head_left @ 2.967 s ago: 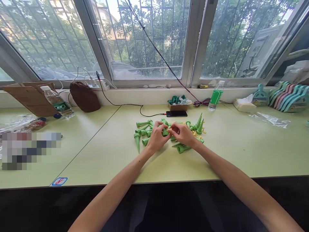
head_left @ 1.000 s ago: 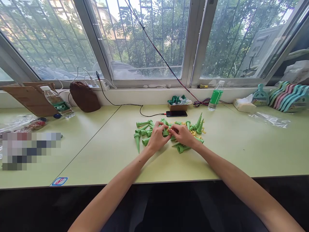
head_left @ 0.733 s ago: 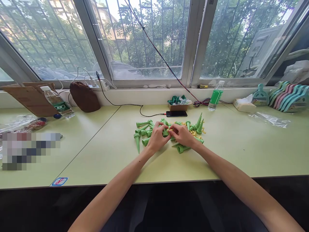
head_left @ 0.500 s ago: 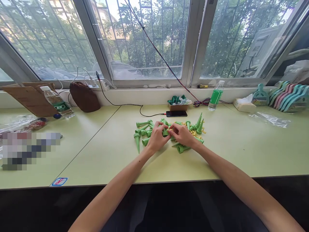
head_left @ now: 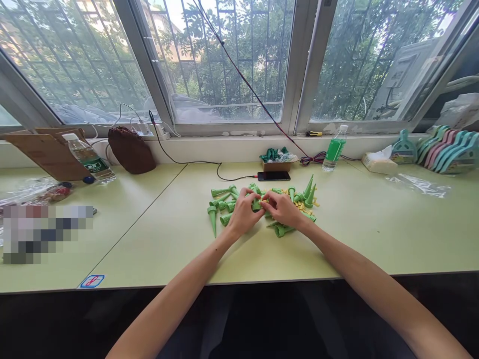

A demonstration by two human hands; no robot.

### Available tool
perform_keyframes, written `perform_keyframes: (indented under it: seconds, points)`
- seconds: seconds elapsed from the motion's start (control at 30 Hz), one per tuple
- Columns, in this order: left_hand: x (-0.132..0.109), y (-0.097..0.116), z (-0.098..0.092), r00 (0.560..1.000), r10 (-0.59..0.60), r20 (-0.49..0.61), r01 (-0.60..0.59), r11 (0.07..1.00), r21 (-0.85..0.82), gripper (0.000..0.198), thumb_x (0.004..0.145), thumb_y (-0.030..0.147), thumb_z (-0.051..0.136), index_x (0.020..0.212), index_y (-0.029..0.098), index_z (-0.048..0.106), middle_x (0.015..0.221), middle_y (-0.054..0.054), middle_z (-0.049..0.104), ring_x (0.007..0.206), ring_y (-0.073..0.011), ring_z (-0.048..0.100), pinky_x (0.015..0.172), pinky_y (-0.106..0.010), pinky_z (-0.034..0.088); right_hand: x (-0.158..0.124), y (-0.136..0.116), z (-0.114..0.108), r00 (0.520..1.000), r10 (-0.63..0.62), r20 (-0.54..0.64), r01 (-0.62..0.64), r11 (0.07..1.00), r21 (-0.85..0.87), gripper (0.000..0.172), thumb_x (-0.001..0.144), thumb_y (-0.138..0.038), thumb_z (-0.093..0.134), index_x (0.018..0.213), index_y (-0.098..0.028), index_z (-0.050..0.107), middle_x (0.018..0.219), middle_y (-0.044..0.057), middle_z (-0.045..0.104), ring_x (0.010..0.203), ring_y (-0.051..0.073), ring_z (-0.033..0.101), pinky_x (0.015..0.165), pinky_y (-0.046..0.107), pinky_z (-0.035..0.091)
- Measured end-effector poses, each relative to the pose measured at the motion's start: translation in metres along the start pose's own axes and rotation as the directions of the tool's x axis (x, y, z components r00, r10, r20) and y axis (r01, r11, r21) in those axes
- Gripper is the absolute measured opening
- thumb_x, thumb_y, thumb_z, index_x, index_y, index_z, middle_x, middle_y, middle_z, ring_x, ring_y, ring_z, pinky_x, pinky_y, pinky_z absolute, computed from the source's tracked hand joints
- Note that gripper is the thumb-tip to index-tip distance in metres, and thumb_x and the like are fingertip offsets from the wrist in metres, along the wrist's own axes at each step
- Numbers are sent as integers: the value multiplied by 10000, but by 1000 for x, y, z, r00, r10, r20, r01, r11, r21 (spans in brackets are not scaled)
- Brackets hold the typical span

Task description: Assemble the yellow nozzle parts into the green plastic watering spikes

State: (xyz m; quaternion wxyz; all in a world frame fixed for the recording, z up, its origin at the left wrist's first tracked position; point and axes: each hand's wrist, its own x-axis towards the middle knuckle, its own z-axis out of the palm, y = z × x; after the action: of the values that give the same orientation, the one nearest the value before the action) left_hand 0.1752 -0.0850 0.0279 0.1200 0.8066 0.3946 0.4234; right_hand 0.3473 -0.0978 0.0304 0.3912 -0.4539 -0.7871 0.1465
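My left hand [head_left: 245,213] is closed around a green plastic spike [head_left: 256,204], a hollow cone with a wide collar. Just beside it, the fingers of my right hand [head_left: 284,210] pinch a small yellow plastic piece [head_left: 263,202] against the spike; the fingertips partly cover it. More green spikes lie around both hands, one pointing toward me at the left [head_left: 212,219] and another on its side [head_left: 282,230] below my right hand. To the right, small yellow pieces [head_left: 299,198] are heaped among the spikes, and a few spikes [head_left: 309,192] stand point up.
Behind the pile lie a black phone [head_left: 274,176] on a cable and a small cardboard box [head_left: 277,165]. A green-labelled bottle [head_left: 334,149] and a tissue pack [head_left: 378,161] stand at the back right. Another bottle [head_left: 92,160] leans by cardboard [head_left: 45,154] at the left.
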Motion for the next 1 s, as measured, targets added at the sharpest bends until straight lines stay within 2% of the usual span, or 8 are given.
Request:
perform_keyframes:
  seconds: [0.1, 0.27, 0.4, 0.57, 1.0]
  points:
    - [0, 0, 0, 1000, 3, -2, -3, 1000, -1, 195, 780, 248, 678, 968, 197, 660, 1073, -73, 511, 875, -177, 596, 746, -314, 529, 0, 0, 0, 1000, -1, -9, 1, 1000, -20, 217, 934, -376, 500, 834, -199, 578, 577, -31, 532, 518, 122, 439, 554, 251, 327]
    - [0, 1, -1, 1000, 1, -8, -1, 1000, 11, 208, 770, 230, 685, 974, 195, 665, 1073, -70, 516, 860, -169, 598, 753, -309, 528, 0, -1, 0, 1000, 3, -8, -3, 1000, -3, 184, 920, -373, 530, 913, -198, 586, 573, -42, 533, 513, 120, 448, 555, 248, 335]
    - [0, 1, -1, 1000, -3, -4, 3, 1000, 26, 209, 764, 226, 694, 968, 190, 667, 1071, -69, 522, 854, -166, 600, 793, -320, 522, 0, -1, -1, 1000, 8, -16, -8, 1000, -22, 212, 931, -378, 509, 851, -195, 579, 559, -44, 512, 510, 117, 435, 556, 248, 331]
    - [0, 1, -1, 1000, -10, -11, 10, 1000, 17, 206, 770, 232, 693, 971, 196, 668, 1071, -69, 520, 855, -168, 599, 764, -311, 524, 0, -2, -1, 1000, 13, -7, -13, 1000, 1, 188, 923, -379, 527, 905, -200, 581, 568, -45, 536, 512, 121, 459, 557, 249, 338]
    - [1, 3, -1, 1000, -12, -9, 12, 1000, 16, 202, 767, 226, 692, 964, 190, 666, 1071, -71, 520, 864, -169, 601, 761, -308, 524, 0, -1, 0, 1000, -1, -19, 0, 1000, -7, 196, 933, -379, 511, 898, -199, 581, 570, -42, 542, 506, 119, 461, 556, 249, 333]
